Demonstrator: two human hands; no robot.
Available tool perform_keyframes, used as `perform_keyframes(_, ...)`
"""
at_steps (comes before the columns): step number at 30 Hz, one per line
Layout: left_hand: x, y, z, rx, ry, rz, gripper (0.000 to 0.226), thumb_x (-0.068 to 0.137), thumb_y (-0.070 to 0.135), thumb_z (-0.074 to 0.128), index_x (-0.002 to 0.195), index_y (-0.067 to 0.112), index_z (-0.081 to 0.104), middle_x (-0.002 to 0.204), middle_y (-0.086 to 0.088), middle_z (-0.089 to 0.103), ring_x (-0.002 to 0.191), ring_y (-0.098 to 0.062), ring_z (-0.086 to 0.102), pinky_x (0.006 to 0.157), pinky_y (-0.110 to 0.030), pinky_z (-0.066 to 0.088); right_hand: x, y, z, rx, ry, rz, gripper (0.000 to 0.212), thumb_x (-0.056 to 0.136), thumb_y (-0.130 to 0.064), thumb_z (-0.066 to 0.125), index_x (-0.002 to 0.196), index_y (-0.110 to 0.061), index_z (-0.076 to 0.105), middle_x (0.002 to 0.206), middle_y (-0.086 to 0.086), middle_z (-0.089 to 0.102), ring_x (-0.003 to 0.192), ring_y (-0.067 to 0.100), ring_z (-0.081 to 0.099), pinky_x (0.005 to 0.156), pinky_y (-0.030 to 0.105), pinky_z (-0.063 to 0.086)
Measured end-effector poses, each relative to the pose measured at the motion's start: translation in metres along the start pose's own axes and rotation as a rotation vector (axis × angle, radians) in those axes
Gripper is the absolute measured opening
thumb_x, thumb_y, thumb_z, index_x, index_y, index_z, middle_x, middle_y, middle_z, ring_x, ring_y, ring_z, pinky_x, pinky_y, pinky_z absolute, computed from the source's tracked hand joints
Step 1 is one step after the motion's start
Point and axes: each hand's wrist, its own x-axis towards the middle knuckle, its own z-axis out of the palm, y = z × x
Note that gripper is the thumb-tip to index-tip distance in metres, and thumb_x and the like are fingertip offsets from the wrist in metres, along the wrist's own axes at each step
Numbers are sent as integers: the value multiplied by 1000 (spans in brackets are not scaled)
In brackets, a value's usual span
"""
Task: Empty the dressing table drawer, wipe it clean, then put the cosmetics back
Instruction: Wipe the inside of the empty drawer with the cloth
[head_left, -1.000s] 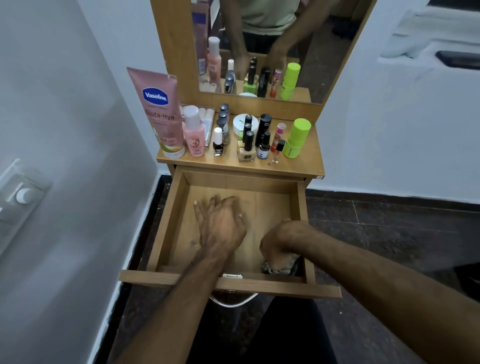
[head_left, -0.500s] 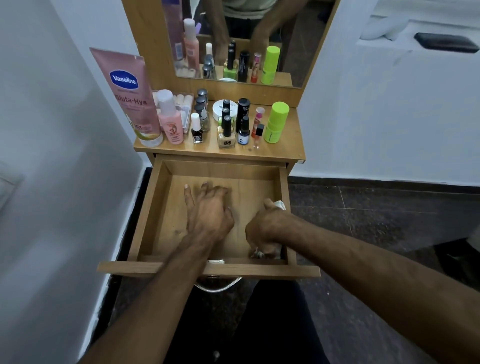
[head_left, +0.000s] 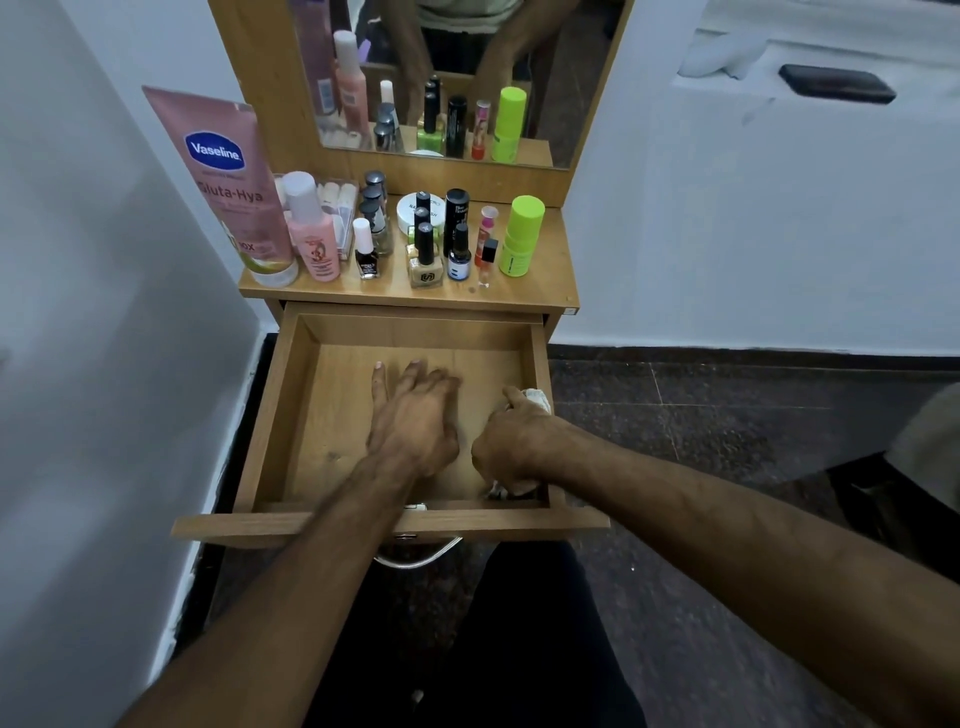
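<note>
The wooden drawer (head_left: 306, 415) stands pulled out, with nothing on its floor but my hands. My left hand (head_left: 415, 421) lies flat on the drawer floor, fingers straight. My right hand (head_left: 511, 447) grips a white cloth (head_left: 537, 397) against the drawer's right front corner; most of the cloth is hidden under the fist. On the dressing table top (head_left: 550, 291) stand the cosmetics: a pink Vaseline tube (head_left: 228, 176), a pink bottle (head_left: 311, 234), several nail polish bottles (head_left: 425, 254), a white jar (head_left: 415, 208) and a lime green stick (head_left: 522, 236).
A mirror (head_left: 457, 78) rises behind the table top. White walls close in at the left and right. The floor (head_left: 727, 415) at the right is dark stone. A dark phone (head_left: 836, 83) lies on a white surface at the upper right. A metal handle (head_left: 415, 560) hangs under the drawer front.
My right hand with the cloth has shifted from the front right corner a little toward the back along the right wall. My left hand stays flat on the drawer floor.
</note>
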Motion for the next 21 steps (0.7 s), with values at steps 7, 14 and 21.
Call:
perform_keyframes(7, -5, 5, -2, 76, -63, 70, 92, 87, 31, 59, 161, 29, 3, 169, 8, 7, 156, -17, -8, 120, -57, -15, -1, 0, 7, -70, 73, 69, 43, 94, -29, 67, 135, -18, 57, 138, 12, 62, 140, 33, 43, 120, 65, 13)
perform_keyframes(14, -9, -1, -4, 125, -63, -11, 93, 87, 29, 58, 162, 25, 3, 170, 7, 4, 156, -21, -7, 121, -58, -13, 4, 20, 3, -107, 262, 297, 41, 106, -36, 42, 138, -15, 56, 135, 8, 64, 138, 37, 43, 118, 70, 8)
perform_keyframes(21, -10, -1, -9, 94, -48, -89, 91, 90, 33, 63, 161, 22, 7, 170, 2, 4, 156, -20, -6, 122, -58, -10, -7, -3, -9, 1, 143, 136, 26, 102, -32, 55, 119, -14, 63, 115, 6, 69, 111, 29, 63, 113, 58, 29)
